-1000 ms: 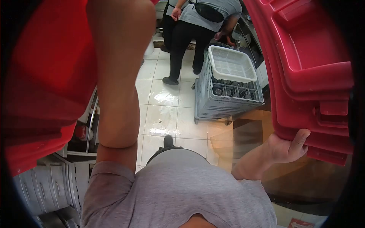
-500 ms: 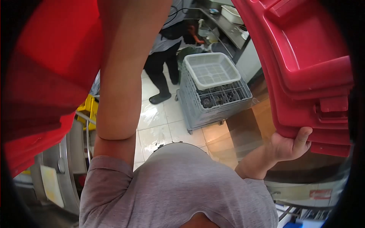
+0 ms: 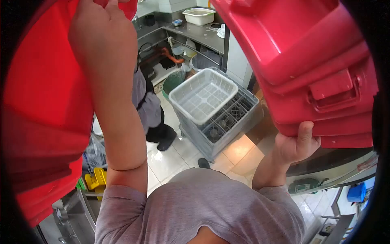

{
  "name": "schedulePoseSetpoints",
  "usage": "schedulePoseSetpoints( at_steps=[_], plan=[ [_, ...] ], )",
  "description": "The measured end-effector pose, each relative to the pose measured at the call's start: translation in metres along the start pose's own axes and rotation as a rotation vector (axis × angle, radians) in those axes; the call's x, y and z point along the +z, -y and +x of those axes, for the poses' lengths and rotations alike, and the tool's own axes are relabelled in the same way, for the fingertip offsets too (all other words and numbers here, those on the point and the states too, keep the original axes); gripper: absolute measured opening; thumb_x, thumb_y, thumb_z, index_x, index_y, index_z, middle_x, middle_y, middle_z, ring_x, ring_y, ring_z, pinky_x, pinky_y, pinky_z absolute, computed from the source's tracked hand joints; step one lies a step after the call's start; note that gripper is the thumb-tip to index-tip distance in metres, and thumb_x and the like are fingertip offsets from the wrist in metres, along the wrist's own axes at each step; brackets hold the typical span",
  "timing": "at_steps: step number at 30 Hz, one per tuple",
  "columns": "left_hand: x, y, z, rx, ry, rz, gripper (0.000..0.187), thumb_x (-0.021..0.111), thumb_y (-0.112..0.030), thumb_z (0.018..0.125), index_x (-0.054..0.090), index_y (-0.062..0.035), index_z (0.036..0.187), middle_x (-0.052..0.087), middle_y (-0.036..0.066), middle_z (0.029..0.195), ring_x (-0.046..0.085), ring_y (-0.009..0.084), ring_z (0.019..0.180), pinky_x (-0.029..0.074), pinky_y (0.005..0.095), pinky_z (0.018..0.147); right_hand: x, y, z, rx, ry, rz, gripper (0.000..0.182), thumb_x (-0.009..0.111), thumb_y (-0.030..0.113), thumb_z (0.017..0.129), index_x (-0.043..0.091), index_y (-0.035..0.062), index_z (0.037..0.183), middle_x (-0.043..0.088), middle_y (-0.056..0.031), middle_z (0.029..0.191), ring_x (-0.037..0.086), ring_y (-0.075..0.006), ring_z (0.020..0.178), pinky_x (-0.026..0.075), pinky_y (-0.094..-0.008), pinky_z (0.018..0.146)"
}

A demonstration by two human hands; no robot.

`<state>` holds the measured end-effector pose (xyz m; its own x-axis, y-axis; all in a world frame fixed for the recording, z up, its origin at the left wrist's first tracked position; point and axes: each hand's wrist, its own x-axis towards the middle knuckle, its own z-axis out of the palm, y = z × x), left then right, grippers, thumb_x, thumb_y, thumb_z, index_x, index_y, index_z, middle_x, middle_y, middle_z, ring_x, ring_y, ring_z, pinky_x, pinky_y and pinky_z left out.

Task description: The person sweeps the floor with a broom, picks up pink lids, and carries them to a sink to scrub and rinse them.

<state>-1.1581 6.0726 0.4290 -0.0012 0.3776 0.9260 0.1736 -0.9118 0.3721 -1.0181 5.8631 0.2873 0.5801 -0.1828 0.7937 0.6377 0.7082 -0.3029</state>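
Large glossy red plastic tubs, seemingly nested with stepped rims, fill both sides of the view. My right hand [image 3: 298, 142] is closed on the lower edge of the right-hand tubs [image 3: 308, 93], thumb up along the outside, below a moulded clip-like handle. At the upper left, my left hand [image 3: 103, 30] is raised with its fingers curled at the top edge of the left-hand red tub [image 3: 48, 101]. The frame's upper edge cuts off part of those fingers.
Ahead stands a wheeled stack of grey glass racks [image 3: 227, 134] with a white perforated basket [image 3: 203, 95] on top. A person in dark trousers [image 3: 156, 132] is beside it, left. Behind are a green bin [image 3: 172, 83] and a steel counter [image 3: 199, 34] bearing a white basin [image 3: 199, 16].
My view has turned, showing more counter. The rack stack appears lower and nearer. My left hand has come into view at the top; my right hand keeps its hold.
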Motion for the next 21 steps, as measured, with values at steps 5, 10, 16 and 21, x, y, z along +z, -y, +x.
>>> schedulePoseSetpoints(
  at_steps=[5,10,16,21],
  plan=[
    [0.065,0.046,0.028,0.106,-0.068,-0.224,0.011,0.05,-0.004,0.087,0.055,0.0014,0.095,0.053,0.003,0.067,0.044,0.0106,0.052,0.037,0.0253,0.049,0.022,-0.079,0.011,-0.009,-0.001,0.029,0.066,0.071,0.018,0.078,0.039,-0.0055,0.131,0.047,-0.0155,0.129,0.05,-0.0283,0.114,0.041,-0.042,0.098],
    [0.082,0.095,0.055,-0.036,-0.05,-0.213,0.027,0.046,0.002,0.089,0.057,0.0013,0.113,0.063,0.003,0.085,0.044,0.0053,0.06,0.039,0.0193,0.056,0.037,-0.154,0.028,0.075,0.057,0.078,0.067,0.07,0.015,0.079,0.036,-0.0034,0.133,0.044,-0.0159,0.133,0.047,-0.0284,0.117,0.041,-0.0426,0.098],
    [0.092,0.158,0.069,0.022,-0.109,-0.008,0.022,0.047,0.002,0.087,0.058,0.0012,0.106,0.065,0.003,0.086,0.046,0.0051,0.057,0.038,0.0198,0.053,0.08,-0.229,0.026,0.092,0.049,0.136,0.073,0.07,0.014,0.078,0.03,-0.0037,0.136,0.041,-0.0168,0.135,0.046,-0.0291,0.119,0.042,-0.0431,0.098],
    [0.092,0.208,0.085,-0.004,-0.187,-0.035,0.024,0.046,0.006,0.086,0.058,0.0003,0.105,0.066,0.002,0.085,0.044,0.0043,0.054,0.035,0.0192,0.049,0.118,-0.274,0.015,0.199,0.084,0.147,0.074,0.069,0.016,0.078,0.029,-0.0053,0.136,0.041,-0.0182,0.134,0.046,-0.0302,0.118,0.042,-0.044,0.097]
  ],
)
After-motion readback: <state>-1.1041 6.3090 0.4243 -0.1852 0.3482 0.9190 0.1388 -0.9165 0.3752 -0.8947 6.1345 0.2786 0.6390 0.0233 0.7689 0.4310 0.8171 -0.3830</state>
